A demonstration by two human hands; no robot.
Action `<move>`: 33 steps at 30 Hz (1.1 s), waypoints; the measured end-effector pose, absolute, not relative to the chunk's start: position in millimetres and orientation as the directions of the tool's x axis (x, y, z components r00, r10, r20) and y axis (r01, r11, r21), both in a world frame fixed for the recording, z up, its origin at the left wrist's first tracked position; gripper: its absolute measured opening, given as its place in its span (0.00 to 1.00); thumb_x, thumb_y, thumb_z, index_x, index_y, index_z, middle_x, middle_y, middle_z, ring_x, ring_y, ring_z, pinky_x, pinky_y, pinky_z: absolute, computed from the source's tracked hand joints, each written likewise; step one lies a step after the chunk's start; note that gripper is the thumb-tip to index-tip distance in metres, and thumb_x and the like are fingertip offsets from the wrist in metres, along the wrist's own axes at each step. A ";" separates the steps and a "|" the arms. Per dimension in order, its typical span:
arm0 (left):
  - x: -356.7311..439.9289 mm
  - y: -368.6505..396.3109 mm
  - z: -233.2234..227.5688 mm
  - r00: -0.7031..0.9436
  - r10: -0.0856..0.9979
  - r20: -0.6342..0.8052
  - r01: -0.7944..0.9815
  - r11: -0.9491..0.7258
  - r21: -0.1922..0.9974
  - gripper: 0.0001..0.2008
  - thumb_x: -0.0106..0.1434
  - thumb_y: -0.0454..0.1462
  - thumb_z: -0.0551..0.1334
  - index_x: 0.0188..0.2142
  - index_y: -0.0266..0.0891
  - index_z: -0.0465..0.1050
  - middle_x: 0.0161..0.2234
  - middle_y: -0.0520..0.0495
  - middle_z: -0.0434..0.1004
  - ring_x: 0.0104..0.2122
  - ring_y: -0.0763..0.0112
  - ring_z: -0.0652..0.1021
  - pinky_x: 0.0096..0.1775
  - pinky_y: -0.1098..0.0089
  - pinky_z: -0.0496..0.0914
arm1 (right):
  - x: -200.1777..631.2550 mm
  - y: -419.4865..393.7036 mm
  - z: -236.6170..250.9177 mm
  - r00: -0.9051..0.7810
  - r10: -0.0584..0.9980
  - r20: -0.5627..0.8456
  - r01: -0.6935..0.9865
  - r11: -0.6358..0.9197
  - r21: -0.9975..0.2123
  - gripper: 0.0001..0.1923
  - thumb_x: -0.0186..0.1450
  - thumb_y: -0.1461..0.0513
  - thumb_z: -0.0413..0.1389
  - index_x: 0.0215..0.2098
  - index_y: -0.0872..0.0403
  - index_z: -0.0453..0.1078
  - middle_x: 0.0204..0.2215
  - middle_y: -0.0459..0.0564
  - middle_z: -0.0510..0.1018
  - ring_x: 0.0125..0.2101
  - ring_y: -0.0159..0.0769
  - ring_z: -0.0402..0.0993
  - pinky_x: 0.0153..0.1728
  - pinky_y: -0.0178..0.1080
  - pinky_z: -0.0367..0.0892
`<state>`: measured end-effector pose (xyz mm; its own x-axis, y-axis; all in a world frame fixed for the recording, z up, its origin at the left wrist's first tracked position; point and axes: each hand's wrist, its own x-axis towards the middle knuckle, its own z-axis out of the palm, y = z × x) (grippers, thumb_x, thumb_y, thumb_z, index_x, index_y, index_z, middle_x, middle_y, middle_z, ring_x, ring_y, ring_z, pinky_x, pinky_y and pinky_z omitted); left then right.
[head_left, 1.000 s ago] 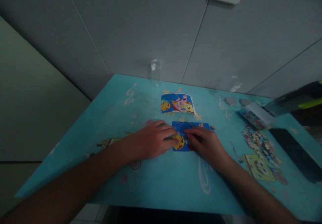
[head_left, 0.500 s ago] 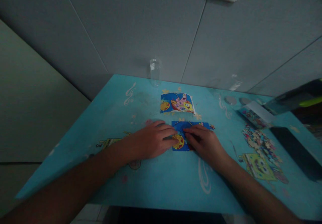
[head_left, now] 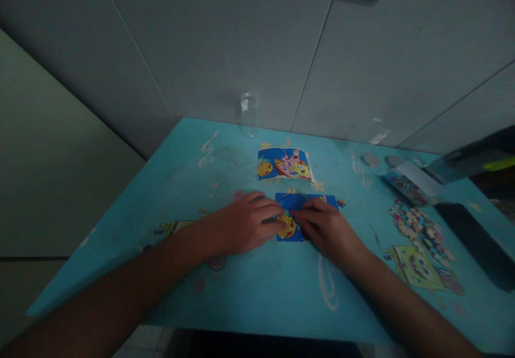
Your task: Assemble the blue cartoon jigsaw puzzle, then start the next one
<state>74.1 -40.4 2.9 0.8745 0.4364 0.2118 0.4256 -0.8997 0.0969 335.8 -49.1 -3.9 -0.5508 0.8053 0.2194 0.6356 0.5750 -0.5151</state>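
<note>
Both hands are down flat on the turquoise cartoon-printed tabletop [head_left: 257, 288], working the small blue part-built jigsaw panel [head_left: 300, 207] at the centre. The left hand [head_left: 241, 226] lies palm down at nine o'clock of that panel, fingers together and stretched out, their tips pressed on its left edge beside the yellow round figure, which looks like a way of pinning the sheet so it cannot slide. The right hand [head_left: 325, 229] covers the panel's lower right, at four o'clock, fingers curled forward and bearing down near the middle; whether a loose piece sits under those fingertips I cannot tell, the light is too dim. Up at twelve o'clock, just apart from the panel, sits the printed reference picture with a pink and a yellow cartoon figure [head_left: 285, 165], facing the person, handy for comparison. Farther along at twelve o'clock a clear glass jar [head_left: 249, 112] stands upright against the grey wall. Out at three o'clock, well apart, a heap of loose multicoloured puzzle pieces [head_left: 418, 224] lies within reach of the right arm, with a small open puzzle box [head_left: 408, 183] above it and a dark flat slab [head_left: 475, 240] at the table's right edge.
</note>
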 end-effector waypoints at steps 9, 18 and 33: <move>73.0 -39.3 3.3 0.875 0.428 0.225 0.419 -0.904 0.089 0.12 0.74 0.37 0.57 0.54 0.45 0.74 0.55 0.44 0.75 0.53 0.57 0.74 0.54 0.54 0.64 | 357.7 -51.0 4.6 -0.508 0.810 0.292 0.665 0.585 -0.464 0.17 0.71 0.67 0.52 0.53 0.50 0.78 0.44 0.56 0.76 0.42 0.42 0.74 0.43 0.46 0.71; 73.3 -38.6 0.7 0.869 0.414 0.269 0.397 -0.910 0.118 0.13 0.72 0.35 0.59 0.54 0.44 0.74 0.54 0.44 0.76 0.53 0.60 0.74 0.55 0.56 0.65 | 376.8 -48.3 13.4 -0.502 0.823 0.266 0.760 0.567 -0.318 0.18 0.70 0.65 0.54 0.55 0.50 0.77 0.46 0.56 0.77 0.44 0.45 0.74 0.46 0.47 0.70; 70.3 -38.1 -4.3 0.865 0.424 0.269 0.409 -0.906 0.113 0.17 0.70 0.34 0.59 0.57 0.47 0.72 0.57 0.45 0.74 0.54 0.55 0.73 0.52 0.51 0.68 | 431.6 -26.7 9.8 -0.194 0.979 0.065 0.897 0.204 -0.393 0.13 0.68 0.54 0.59 0.44 0.50 0.80 0.40 0.51 0.82 0.37 0.41 0.79 0.39 0.42 0.71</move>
